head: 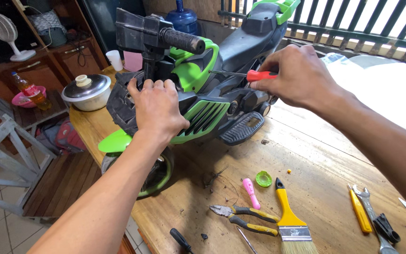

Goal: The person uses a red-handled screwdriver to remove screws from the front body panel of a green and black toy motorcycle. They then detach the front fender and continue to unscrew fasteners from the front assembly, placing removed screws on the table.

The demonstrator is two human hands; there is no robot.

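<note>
Right grip: right hand point(297, 75) closed around the red handle of a screwdriver point(258, 75), fingers pinched tight on it.
Screwdriver shaft: thin metal, running level to the left, its tip lying against the green side panel of the toy motorcycle point(203, 101), just under the handlebar.
Left grip: left hand point(157, 107) clamped over the black front part of the motorcycle, fingertips hooked over its upper edge, palm down.
Toy motorcycle: green and black plastic, standing upright on the tabletop point(316, 155), its front wheel hanging past the tabletop's near-left edge; black handlebar grip point(182, 41) sticks out above the left hand.
Tabletop, near side: pliers point(245, 218) with yellow-and-black handles, a paintbrush point(291, 218) with a yellow handle just beside them, a small pink tool point(251, 192), a green round cap point(263, 178).
Tabletop, right edge: a yellow-handled tool point(360, 211) touching a metal spanner point(374, 221).
Tabletop, far left: a lidded metal pot point(88, 91) and a white cup point(114, 59), well apart from both hands.
Background: a white fan point(6, 33) on a shelf, a blue water jug point(182, 18) behind the motorcycle.
</note>
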